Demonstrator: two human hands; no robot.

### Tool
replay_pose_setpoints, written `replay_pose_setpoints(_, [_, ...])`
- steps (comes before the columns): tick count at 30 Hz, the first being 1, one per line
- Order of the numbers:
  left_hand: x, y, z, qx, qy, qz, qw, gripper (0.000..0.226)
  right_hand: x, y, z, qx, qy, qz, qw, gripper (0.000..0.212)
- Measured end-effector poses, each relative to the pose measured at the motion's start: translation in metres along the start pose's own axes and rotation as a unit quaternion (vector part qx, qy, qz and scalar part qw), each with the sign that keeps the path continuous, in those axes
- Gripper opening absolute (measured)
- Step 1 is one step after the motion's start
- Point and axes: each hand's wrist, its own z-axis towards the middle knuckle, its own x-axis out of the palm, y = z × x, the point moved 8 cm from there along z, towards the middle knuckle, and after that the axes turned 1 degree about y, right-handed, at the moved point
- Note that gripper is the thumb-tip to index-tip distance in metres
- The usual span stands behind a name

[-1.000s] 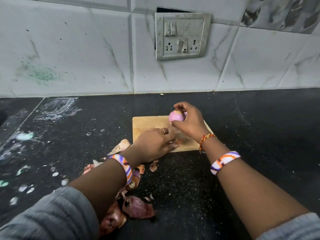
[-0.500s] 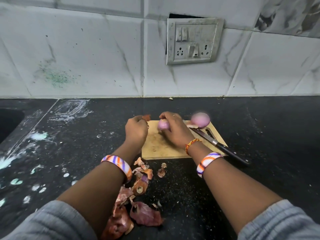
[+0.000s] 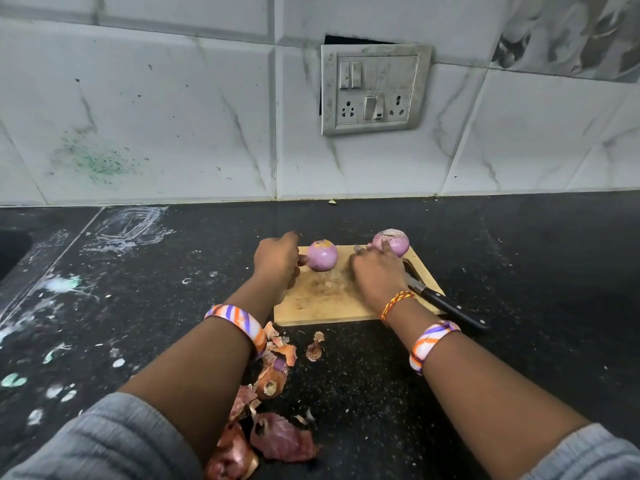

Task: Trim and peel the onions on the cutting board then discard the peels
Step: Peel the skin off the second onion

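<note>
Since the earlier frame: right hand (image 3: 375,277) has let go of the near onion (image 3: 322,255) and shifted right; left hand (image 3: 277,261) has dropped onto the board's left edge

Near onion: pale, smooth, outer skin looks gone; rests free on the cutting board (image 3: 329,299), back left part, with the left hand just beside it on the left. Far onion (image 3: 393,242): sits at the board's back right corner, surface streaked, may carry some skin; too small to be sure

Right hand: fingers extended toward the far onion, fingertips at or on its near side, loosely spread and not closed around it. Left hand: curled into a loose fist, knuckles up; whether it holds a scrap of peel cannot be told

Knife (image 3: 446,304): lies along the board's right edge, black handle overhanging onto the worktop (image 3: 519,271), partly hidden under the right hand; not gripped

Peels (image 3: 273,379): scattered on the worktop in front of the board, trailing toward the left forearm

Judgement: one onion done, step in hand is fetching the second. Next move calls for pulling it to mid-board, then taking up the knife to trim the ends. Discarding not yet begun
</note>
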Motion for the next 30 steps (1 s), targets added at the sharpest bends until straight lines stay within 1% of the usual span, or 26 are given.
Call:
replay_pose_setpoints(3, [0.005, 0.005, -0.001, -0.032, 0.028, 0.015, 0.999, 0.024, -0.011, 0.006, -0.007, 0.003, -0.016, 0.011, 1.000, 0.030])
replay_pose_setpoints(9, [0.007, 0.006, -0.007, -0.055, 0.080, 0.003, 0.995, 0.034, -0.015, 0.011, -0.014, -0.013, -0.024, 0.035, 0.999, 0.028])
replay_pose_setpoints(15, [0.015, 0.012, -0.019, -0.082, 0.127, 0.039, 0.988, 0.035, -0.013, 0.009, -0.021, -0.008, -0.010, 0.062, 0.998, 0.025])
replay_pose_setpoints(22, [0.013, 0.025, -0.026, -0.136, 0.174, 0.092, 0.971, 0.041, -0.021, 0.014, -0.042, -0.033, -0.039, 0.050, 0.997, 0.023])
replay_pose_setpoints(23, [0.010, 0.026, -0.025, -0.141, 0.174, 0.095, 0.970, 0.041, -0.022, 0.014, -0.044, -0.033, -0.041, 0.062, 0.997, 0.024])
replay_pose_setpoints(24, [0.007, 0.027, -0.025, -0.142, 0.171, 0.098, 0.970, 0.041, -0.022, 0.013, -0.045, -0.028, -0.045, 0.100, 0.994, 0.024])
replay_pose_setpoints(25, [0.005, 0.027, -0.025, -0.139, 0.168, 0.102, 0.971, 0.041, -0.024, 0.011, -0.044, -0.018, -0.055, 0.172, 0.983, 0.024])
replay_pose_setpoints(26, [0.004, 0.026, -0.026, -0.135, 0.164, 0.106, 0.971, 0.041, -0.025, 0.007, -0.043, 0.003, -0.066, 0.264, 0.962, 0.023])
replay_pose_setpoints(27, [0.005, 0.025, -0.028, -0.131, 0.164, 0.102, 0.972, 0.040, -0.028, 0.002, -0.041, 0.030, -0.078, 0.363, 0.928, 0.020])
replay_pose_setpoints(28, [0.007, 0.024, -0.032, -0.128, 0.169, 0.088, 0.973, 0.039, -0.031, -0.001, -0.039, 0.057, -0.088, 0.456, 0.884, 0.016])
replay_pose_setpoints(29, [0.012, 0.022, -0.037, -0.127, 0.179, 0.061, 0.974, 0.037, -0.035, -0.004, -0.038, 0.077, -0.103, 0.532, 0.837, 0.017])
replay_pose_setpoints(30, [0.017, 0.021, -0.041, -0.127, 0.194, 0.026, 0.972, 0.036, -0.039, -0.006, -0.038, 0.091, -0.122, 0.582, 0.799, 0.022])
